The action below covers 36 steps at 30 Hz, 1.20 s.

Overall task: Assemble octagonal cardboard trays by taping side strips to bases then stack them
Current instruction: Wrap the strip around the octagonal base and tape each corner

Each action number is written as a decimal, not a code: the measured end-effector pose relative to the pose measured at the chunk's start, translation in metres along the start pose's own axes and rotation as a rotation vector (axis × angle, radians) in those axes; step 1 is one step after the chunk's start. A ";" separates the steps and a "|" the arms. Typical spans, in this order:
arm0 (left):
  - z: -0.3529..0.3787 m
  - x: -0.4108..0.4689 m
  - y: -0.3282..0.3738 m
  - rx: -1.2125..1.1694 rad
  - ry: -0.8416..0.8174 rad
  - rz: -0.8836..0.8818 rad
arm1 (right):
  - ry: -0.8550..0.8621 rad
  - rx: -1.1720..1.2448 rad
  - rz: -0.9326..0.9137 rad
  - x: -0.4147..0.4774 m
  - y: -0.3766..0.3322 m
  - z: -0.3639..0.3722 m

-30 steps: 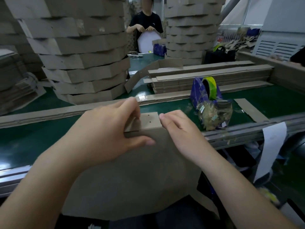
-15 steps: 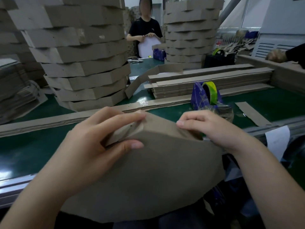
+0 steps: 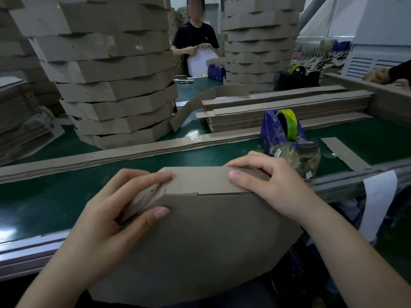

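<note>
Saw a slumped pile of flat cardboard (image 3: 20,121) at the left edge of the frame. Found just right of it, upper left, a tall stack of finished octagonal trays (image 3: 115,85) standing on the green table (image 3: 44,196). Noted long flat strips (image 3: 100,156) laid across the table in front of that stack.

Found the left hand (image 3: 111,223) lower left of centre, gripping the left corner of the work. Saw its thumb flat on the face of the octagonal base (image 3: 200,252) and its fingers (image 3: 155,177) curled over the angled left segment of the side strip (image 3: 198,180), with the corner pinched between them. Saw the base filling the lower centre of the frame, tilted with its face toward the camera, upper edge over the table's near rim. Saw the side strip standing along that upper edge, the seam visible between the two hands.

Found the right hand (image 3: 271,190) right of centre, clasping the right end of the same strip, thumb pressed on its face and the other fingers hooked over its top edge.

Noted, upper centre, a person in a black shirt (image 3: 195,38) holding a white sheet (image 3: 201,61), then a second stack of trays (image 3: 258,41). Saw a low pile of strips (image 3: 289,107) behind a blue tape dispenser (image 3: 273,134) carrying a yellow-green roll (image 3: 289,123), just beyond the right hand's fingers; could not tell whether touching. Found a loose strip (image 3: 344,153) and a hanging white paper slip (image 3: 378,201) at the right.
</note>
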<state>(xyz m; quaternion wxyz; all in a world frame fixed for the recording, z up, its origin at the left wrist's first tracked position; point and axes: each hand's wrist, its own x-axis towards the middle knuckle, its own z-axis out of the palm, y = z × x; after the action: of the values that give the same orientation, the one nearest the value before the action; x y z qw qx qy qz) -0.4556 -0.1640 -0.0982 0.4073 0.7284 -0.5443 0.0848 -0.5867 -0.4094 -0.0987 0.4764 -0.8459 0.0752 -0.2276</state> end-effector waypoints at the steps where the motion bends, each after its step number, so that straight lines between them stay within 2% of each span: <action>1: -0.001 0.001 0.001 0.003 0.004 0.007 | 0.003 -0.002 -0.009 0.000 0.000 0.002; 4: -0.003 0.011 0.009 0.037 -0.004 0.040 | -0.003 0.001 -0.025 0.000 -0.003 0.006; 9: 0.004 0.028 0.020 0.146 -0.114 0.053 | -0.020 0.007 -0.028 0.004 -0.009 0.011; 14: 0.008 0.027 0.016 0.063 -0.060 0.041 | -0.059 0.214 0.024 0.004 -0.006 0.003; 20: 0.006 0.025 0.010 0.032 -0.033 0.026 | -0.018 0.086 -0.061 0.006 -0.004 0.013; 26: 0.004 0.038 0.021 0.285 -0.161 0.138 | 0.029 0.001 -0.135 0.008 -0.003 0.022; 30: 0.010 0.046 0.025 0.261 -0.180 0.153 | 0.014 0.018 -0.108 0.008 0.003 0.013; 33: 0.013 0.048 0.024 0.242 -0.176 0.138 | 0.226 -0.062 -0.076 0.014 0.016 -0.009; 36: 0.014 0.050 0.024 0.232 -0.182 0.129 | 0.639 -0.268 0.047 0.024 0.033 -0.044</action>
<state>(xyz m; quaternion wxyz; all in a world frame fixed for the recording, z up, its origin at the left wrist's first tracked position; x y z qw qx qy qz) -0.4609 -0.2113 -0.0674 0.2633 0.7388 -0.6111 0.1065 -0.5824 -0.4694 -0.0994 0.3186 -0.7850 0.2694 -0.4578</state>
